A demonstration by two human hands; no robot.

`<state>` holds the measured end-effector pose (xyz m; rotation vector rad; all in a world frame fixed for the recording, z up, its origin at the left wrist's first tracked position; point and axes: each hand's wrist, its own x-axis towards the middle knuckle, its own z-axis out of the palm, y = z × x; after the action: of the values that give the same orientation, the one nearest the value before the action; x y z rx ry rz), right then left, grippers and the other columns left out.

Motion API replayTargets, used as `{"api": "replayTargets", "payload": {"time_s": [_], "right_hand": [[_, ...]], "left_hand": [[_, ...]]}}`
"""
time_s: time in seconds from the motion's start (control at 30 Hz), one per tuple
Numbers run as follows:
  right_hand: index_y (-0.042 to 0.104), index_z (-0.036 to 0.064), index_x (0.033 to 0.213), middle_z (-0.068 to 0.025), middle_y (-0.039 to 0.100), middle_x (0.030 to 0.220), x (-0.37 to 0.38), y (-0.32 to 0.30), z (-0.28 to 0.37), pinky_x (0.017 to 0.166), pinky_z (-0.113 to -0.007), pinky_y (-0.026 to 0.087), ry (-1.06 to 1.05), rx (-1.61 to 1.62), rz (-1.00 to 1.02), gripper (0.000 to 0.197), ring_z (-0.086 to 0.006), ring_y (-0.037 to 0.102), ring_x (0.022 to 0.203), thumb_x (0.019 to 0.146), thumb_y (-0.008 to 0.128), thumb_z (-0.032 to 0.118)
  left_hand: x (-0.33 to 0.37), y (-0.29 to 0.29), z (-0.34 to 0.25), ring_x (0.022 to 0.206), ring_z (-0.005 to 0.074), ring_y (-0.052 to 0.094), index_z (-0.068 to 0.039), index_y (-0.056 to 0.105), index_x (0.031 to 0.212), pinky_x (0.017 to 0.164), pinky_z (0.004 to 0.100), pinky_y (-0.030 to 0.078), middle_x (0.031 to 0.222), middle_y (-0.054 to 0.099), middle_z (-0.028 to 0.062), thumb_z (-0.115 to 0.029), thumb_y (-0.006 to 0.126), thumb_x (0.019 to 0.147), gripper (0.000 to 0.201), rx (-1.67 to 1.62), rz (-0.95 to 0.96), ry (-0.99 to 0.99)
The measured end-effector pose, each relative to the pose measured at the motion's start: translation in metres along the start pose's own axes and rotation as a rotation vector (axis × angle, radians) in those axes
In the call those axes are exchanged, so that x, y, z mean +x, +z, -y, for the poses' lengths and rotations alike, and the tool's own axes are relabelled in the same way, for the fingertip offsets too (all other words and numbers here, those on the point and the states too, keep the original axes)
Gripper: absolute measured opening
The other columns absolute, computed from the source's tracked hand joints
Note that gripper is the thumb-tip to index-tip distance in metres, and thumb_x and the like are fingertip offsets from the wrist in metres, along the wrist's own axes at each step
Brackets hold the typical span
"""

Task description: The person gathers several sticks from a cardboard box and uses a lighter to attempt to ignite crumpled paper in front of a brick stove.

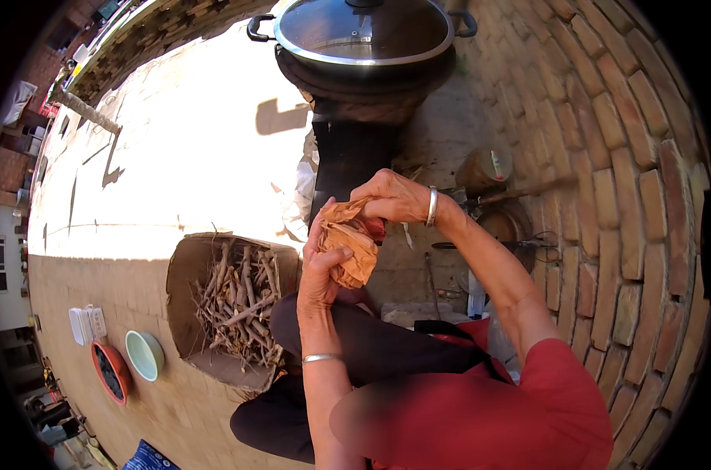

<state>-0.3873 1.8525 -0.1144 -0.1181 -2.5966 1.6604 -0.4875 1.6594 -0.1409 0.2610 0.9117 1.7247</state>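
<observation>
My left hand (324,266) is closed on a crumpled sheet of orange-brown paper (355,249), its thumb lying across the front. Above it my right hand (393,197) has its fingers curled at the paper's upper edge, and the fingertips are partly hidden. A small red patch shows just behind the paper; I cannot make out what it is. Both hands are over my bent knees, in front of a dark stove (359,141). On that stove sits a wide pan with a glass lid (363,39) and black side handles.
A cardboard box (185,294) full of cut sticks (246,301) stands left of my knees. Farther left are a pale green bowl (146,356) and an orange-red basin (120,392) with dark lumps. A brick wall (622,235) runs along the right, with a bucket (481,176) near its foot.
</observation>
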Motion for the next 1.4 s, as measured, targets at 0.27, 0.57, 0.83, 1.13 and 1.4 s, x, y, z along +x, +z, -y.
{"api": "replayTargets", "payload": {"time_s": [0.27, 0.57, 0.83, 1.13, 1.4], "right_hand": [[0.061, -0.0029, 0.089, -0.0086, 0.056, 0.059, 0.002, 0.007, 0.015, 0.059, -0.029, 0.046, 0.044, 0.038, 0.013, 0.017, -0.0140, 0.057, 0.059, 0.077, 0.054, 0.008], [0.054, -0.0025, 0.119, -0.0053, 0.061, 0.083, -0.030, 0.038, 0.004, 0.067, -0.028, 0.050, 0.124, 0.305, -0.512, 0.044, -0.0135, 0.061, 0.072, 0.080, 0.069, 0.012], [0.052, -0.0002, 0.117, -0.0166, 0.061, 0.107, -0.044, 0.122, 0.021, 0.081, -0.036, 0.053, -0.117, -0.373, -0.694, 0.055, -0.0326, 0.065, 0.090, 0.068, 0.077, 0.004], [0.049, -0.0035, 0.114, -0.0144, 0.064, 0.104, -0.031, 0.157, 0.021, 0.082, -0.032, 0.052, 0.141, 0.323, -0.698, 0.050, -0.0230, 0.065, 0.098, 0.078, 0.078, 0.016], [0.056, 0.0017, 0.120, -0.0017, 0.061, 0.104, -0.022, 0.140, 0.012, 0.084, -0.027, 0.048, 0.414, 1.061, -0.346, 0.045, -0.0098, 0.058, 0.093, 0.081, 0.074, 0.013]], "left_hand": [[0.003, -0.012, 0.009, 0.109, 0.0250, 0.062, -0.001, 0.047, 0.132, 0.096, 0.0348, 0.052, 0.120, 0.060, 0.0139, 0.009, 0.053, 0.074, 0.059, -0.059, -0.042, 0.047], [0.010, -0.031, 0.010, 0.107, 0.0325, 0.063, -0.001, 0.040, 0.137, 0.090, 0.0450, 0.057, 0.124, 0.057, 0.0187, 0.010, 0.048, 0.083, 0.056, -0.202, -0.264, 0.213], [0.012, -0.033, 0.019, 0.111, 0.0325, 0.062, 0.000, 0.043, 0.130, 0.093, 0.0444, 0.055, 0.123, 0.056, 0.0184, 0.010, 0.047, 0.085, 0.046, -0.239, -0.413, 0.244], [0.009, -0.034, 0.018, 0.109, 0.0332, 0.062, 0.001, 0.042, 0.130, 0.093, 0.0440, 0.055, 0.123, 0.055, 0.0189, 0.011, 0.047, 0.085, 0.047, -0.278, -0.478, 0.340], [0.006, -0.029, 0.013, 0.112, 0.0303, 0.061, -0.002, 0.043, 0.130, 0.094, 0.0426, 0.055, 0.124, 0.056, 0.0164, 0.009, 0.051, 0.088, 0.045, -0.229, -0.413, 0.370]]}}
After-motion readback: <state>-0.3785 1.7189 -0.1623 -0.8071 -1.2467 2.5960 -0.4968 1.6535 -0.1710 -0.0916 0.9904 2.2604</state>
